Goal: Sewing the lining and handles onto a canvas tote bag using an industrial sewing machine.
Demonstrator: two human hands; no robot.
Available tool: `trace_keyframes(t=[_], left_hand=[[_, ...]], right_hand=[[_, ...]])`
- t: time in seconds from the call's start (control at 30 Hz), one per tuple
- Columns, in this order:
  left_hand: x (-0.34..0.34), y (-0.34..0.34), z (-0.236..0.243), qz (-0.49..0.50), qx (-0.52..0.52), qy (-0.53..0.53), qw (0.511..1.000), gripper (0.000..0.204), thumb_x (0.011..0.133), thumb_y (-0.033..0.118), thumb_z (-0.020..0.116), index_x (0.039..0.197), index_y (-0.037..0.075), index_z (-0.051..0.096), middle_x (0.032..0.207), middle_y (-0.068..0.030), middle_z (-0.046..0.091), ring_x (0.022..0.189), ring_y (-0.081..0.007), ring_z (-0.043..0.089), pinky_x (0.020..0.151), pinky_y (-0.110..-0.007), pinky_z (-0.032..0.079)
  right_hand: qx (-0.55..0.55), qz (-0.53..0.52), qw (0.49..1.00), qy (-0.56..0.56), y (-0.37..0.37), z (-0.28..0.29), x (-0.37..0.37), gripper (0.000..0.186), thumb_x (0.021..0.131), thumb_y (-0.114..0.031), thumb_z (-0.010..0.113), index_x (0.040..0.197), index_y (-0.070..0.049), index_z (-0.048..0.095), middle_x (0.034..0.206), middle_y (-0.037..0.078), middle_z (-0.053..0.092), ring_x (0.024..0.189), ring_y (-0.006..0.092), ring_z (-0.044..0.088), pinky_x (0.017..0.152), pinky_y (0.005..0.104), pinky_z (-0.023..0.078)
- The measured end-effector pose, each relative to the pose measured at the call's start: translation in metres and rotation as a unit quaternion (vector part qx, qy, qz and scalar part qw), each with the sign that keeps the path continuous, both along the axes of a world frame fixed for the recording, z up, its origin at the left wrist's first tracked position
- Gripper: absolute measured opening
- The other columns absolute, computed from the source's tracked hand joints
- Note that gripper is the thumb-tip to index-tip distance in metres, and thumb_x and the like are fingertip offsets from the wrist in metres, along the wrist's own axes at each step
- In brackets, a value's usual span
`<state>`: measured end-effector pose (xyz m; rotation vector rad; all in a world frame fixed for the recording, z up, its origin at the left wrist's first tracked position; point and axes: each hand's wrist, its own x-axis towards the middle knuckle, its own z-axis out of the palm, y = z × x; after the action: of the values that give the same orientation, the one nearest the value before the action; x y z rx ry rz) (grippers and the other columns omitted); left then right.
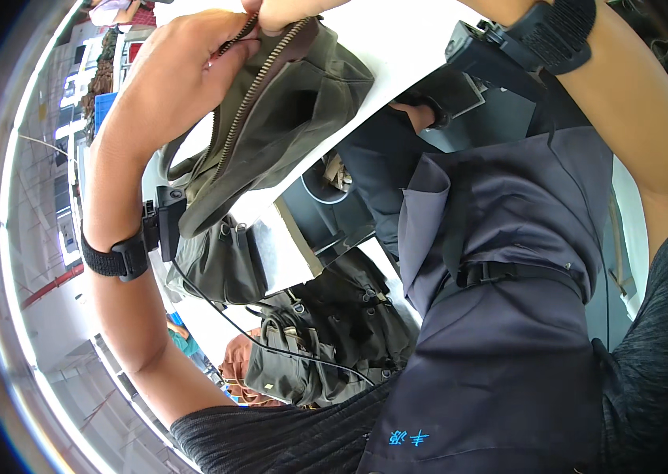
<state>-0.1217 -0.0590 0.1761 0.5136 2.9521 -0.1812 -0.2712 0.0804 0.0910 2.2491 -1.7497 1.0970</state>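
An olive-green bag point(302, 103) with a long brass-toothed zipper rests on the white table at the top of the head view. My left hand point(184, 71) has its fingers closed on the bag's zippered edge, around a short opening between two rows of teeth. Only some fingers of my right hand point(286, 11) show at the top edge, bent down onto the zipper beside the left fingertips; what they pinch is hidden. Black straps with small devices and cables circle both my wrists.
More olive bags point(326, 316) lie below left of the white table point(397, 39), near brown material point(237, 359). A round bin point(326, 178) with scraps stands underneath, beside a dark-trousered leg point(373, 166). A dark apron point(492, 347) covers my body. A person in green point(182, 338) is far left.
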Motion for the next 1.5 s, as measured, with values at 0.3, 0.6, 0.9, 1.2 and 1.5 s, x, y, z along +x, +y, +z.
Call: trace_keyframes(t=[0.3,0.6,0.9,1.2,1.5], left_hand=[[-0.012,-0.019,-0.007,0.196,0.25,-0.187,0.93,0.022,0.103,0.012,0.065,0.116,-0.005,0.072,0.092,0.0038,0.068,0.087,-0.0027,0.058,0.079,-0.025,0.047],[0.005,-0.01,-0.002,0.2,0.191,-0.094,0.957,0.024,0.094,0.02,0.082,0.111,0.004,0.076,0.073,0.0029,0.054,0.07,-0.0053,0.049,0.064,-0.025,0.041],[0.006,0.009,0.004,0.125,0.094,-0.01,0.988,0.024,0.092,0.018,0.081,0.108,0.001,0.075,0.076,-0.0143,0.066,0.069,-0.0222,0.059,0.068,-0.036,0.049],[0.003,0.011,0.003,0.056,0.052,-0.022,0.997,0.021,0.097,0.013,0.077,0.107,-0.004,0.07,0.075,-0.0156,0.06,0.065,-0.0212,0.053,0.064,-0.036,0.046],[0.004,0.006,-0.003,0.127,0.097,-0.094,0.983,0.015,0.098,0.006,0.068,0.107,-0.006,0.07,0.079,-0.0146,0.067,0.073,-0.0128,0.06,0.069,-0.032,0.048]], right_hand=[[-0.037,-0.042,0.998,-0.011,-0.007,-0.007,0.01,0.021,0.079,-0.002,0.064,0.095,0.002,0.076,0.096,0.028,0.074,0.093,0.0438,0.073,0.081,0.0481,0.058],[-0.135,0.055,0.988,-0.051,-0.006,-0.015,0.001,0.028,0.085,-0.003,0.06,0.11,0.002,0.072,0.102,0.029,0.073,0.094,0.0455,0.072,0.082,0.0485,0.058],[0.11,-0.096,0.975,-0.167,0.025,0.001,0.007,0.03,0.081,-0.011,0.064,0.106,0.002,0.075,0.101,0.03,0.074,0.093,0.0452,0.073,0.08,0.0497,0.058],[0.1,-0.075,0.983,-0.134,0.022,0.005,0.007,0.028,0.081,-0.015,0.066,0.102,0.0,0.078,0.097,0.026,0.076,0.09,0.0409,0.074,0.081,0.0467,0.059],[0.137,-0.071,0.975,-0.158,0.044,0.013,0.014,0.03,0.082,-0.019,0.067,0.102,-0.001,0.079,0.096,0.026,0.076,0.089,0.0398,0.074,0.08,0.0466,0.059]])
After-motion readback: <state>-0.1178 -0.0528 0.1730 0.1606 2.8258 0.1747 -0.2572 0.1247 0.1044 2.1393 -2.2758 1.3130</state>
